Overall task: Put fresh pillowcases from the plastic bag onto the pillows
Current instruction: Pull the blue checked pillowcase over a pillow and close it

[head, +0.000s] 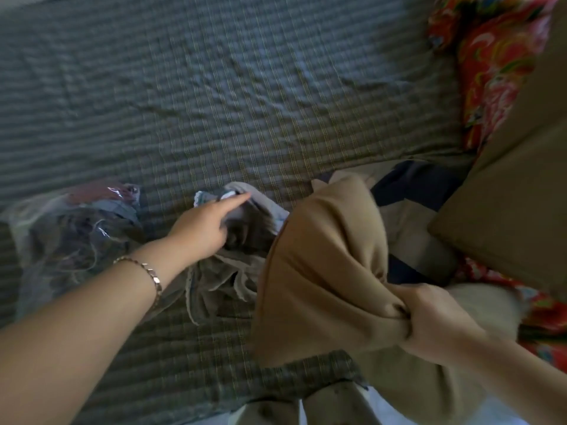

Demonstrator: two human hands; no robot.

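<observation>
Pillow [322,256]: tan, standing on end on the bed in the head view, its near corner being bunched up.
Right hand [435,323]: clenching tight round that bunched corner, fingers digging deep into the tan cloth.
Pillowcase [227,271]: grey and crumpled, lying on the bed just left of the pillow and touching it, between pillow and bag.
Left hand [204,223]: reaching onto the pillowcase's far end, index finger lying straight along the pale edge, other fingers curling down into the folds (blur is hiding whether they are pinching anything, so the hold cannot be told).
Bracelet [147,271]: sitting on the left wrist.
Bag [70,234]: clear plastic, lying at the left on the bed, dark folded cloth showing through it.
Bed [214,87]: wearing a wrinkled grey checked cover.
Second pillow [506,194]: tan, leaning in at the right.
Floral cloth [497,65]: red, showing at the right edge beside the second pillow.
Navy cloth [420,179]: lying between the two pillows.
</observation>
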